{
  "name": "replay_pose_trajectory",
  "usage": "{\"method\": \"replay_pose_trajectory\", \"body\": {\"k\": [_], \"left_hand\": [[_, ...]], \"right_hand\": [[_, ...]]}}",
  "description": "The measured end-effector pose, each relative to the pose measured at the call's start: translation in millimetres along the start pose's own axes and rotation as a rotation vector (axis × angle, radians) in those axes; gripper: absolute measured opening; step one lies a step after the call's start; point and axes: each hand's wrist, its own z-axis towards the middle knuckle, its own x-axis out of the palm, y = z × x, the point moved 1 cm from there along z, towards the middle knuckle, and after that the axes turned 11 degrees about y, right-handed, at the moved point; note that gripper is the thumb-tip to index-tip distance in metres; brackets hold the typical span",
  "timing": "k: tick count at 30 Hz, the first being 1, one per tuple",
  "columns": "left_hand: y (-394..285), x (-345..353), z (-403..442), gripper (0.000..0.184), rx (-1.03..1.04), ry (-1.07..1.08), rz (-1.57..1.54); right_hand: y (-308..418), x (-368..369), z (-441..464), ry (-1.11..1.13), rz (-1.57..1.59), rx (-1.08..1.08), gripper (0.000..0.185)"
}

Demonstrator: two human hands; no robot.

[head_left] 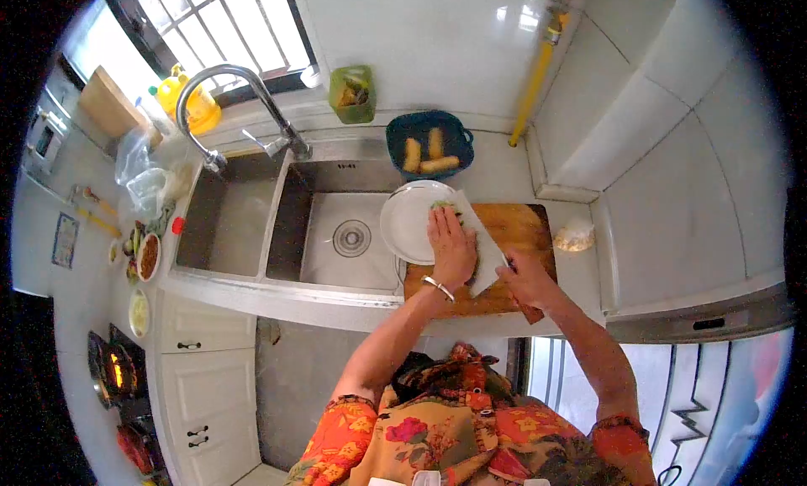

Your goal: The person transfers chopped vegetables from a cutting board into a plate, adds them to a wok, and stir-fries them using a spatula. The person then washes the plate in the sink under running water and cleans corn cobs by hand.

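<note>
Two bare hands at work over a board (538,223) beside a sink (290,213), seen from the head. The right hand (528,282) is closed around the handle of a broad knife (493,249), whose blade lies tilted over the board, next to the plate. The left hand (454,249), a bangle (439,288) at its wrist, is palm down with fingers extended and close together, between plate and blade; whether it grips anything beneath cannot be told. Greens (443,206) show at its fingertips, by the plate's right edge, mostly hidden by the hand. The white plate (408,225) overlaps the board's left side and the sink's edge. Behind it, a dark basin (465,154) contains three yellowish pieces (439,164); a green container (352,108) stands farther left, against the wall.
</note>
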Motion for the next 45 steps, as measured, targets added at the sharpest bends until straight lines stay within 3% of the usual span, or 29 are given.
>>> {"method": "replay_pose_trajectory", "body": {"k": [1, 7, 10, 12, 13, 16, 19, 22, 24, 26, 28, 29, 31, 32, 35, 37, 39, 43, 45], "left_hand": [[6.0, 1.2, 2.2, 0.062, -0.002, -0.003, -0.002], [60.1, 12.3, 21.1, 0.058, -0.016, -0.084, 0.15], [71.7, 0.9, 27.9, 0.058, 0.006, 0.013, 0.339], [56.5, -24.3, 27.2, 0.056, -0.109, 0.008, 0.183], [52.8, -32.4, 26.3, 0.056, -0.108, 0.011, 0.183], [31.2, -51.1, 19.5, 0.054, -0.003, -0.024, 0.166], [11.2, -53.0, 6.1, 0.051, 0.133, 0.129, 0.285], [18.1, -51.6, 6.1, 0.052, 0.075, 0.196, 0.402], [38.3, -61.3, 11.7, 0.054, 0.011, 0.021, 0.459], [52.1, -84.9, 13.0, 0.062, 0.002, -0.067, 0.317], [66.4, -104.5, 17.9, 0.071, -0.21, 0.074, 0.148], [74.9, -106.1, 17.7, 0.071, -0.207, 0.081, 0.148], [100.7, -99.3, 16.7, 0.058, -0.312, 0.03, 0.206], [118.2, -93.1, 18.2, 0.058, -0.308, 0.034, 0.21], [143.4, -78.4, 23.0, 0.046, -0.379, 0.269, -0.006], [132.5, -81.3, 19.5, 0.034, -0.63, 0.236, -0.636], [110.1, -97.5, 14.9, 0.031, -0.619, 0.204, -0.684], [109.8, -129.8, 1.6, 0.025, -0.503, 0.192, -0.934], [102.7, -163.1, -7.4, 0.022, -0.456, 0.193, -0.836]], "right_hand": [[-0.3, 1.4, 4.9, -0.002, -0.034, -0.06, 0.017], [25.8, -7.4, 6.3, 0.125, 0.072, 0.077, 0.017], [1.5, -9.4, 6.2, 0.069, -0.081, -0.04, 0.016], [-19.4, -8.7, 5.6, -0.173, -0.287, -0.337, 0.016], [4.3, -13.2, -0.6, -0.174, -0.285, -0.335, 0.016], [28.6, -22.8, -11.9, 0.031, 0.061, 0.057, 0.018], [10.5, -18.9, -4.6, -0.038, -0.061, -0.015, 0.019], [11.1, -21.3, -12.5, 0.01, 0.224, 0.17, 0.018], [-5.4, -28.5, -22.0, -0.042, 0.092, 0.061, 0.019], [-14.1, -35.8, -35.7, -0.146, -0.078, 0.027, 0.019], [-10.7, -40.8, -51.3, -0.235, -0.199, 0.038, 0.018], [-5.6, -44.6, -59.1, -0.251, -0.221, 0.082, 0.023], [-10.1, -45.3, -66.2, -0.27, -0.237, 0.13, 0.027], [-18.2, -43.5, -66.0, -0.349, -0.31, 0.043, 0.021], [-44.7, -35.5, -58.0, -0.432, -0.489, -0.045, 0.017], [-49.6, -35.8, -54.1, -0.434, -0.595, -0.044, 0.018], [-49.5, -36.6, -46.3, -0.312, -0.707, -0.064, 0.021], [-47.1, -40.5, -33.9, -0.295, -0.776, 0.03, 0.022], [-53.6, -41.3, -23.4, -0.209, -0.839, 0.007, 0.041]]}}
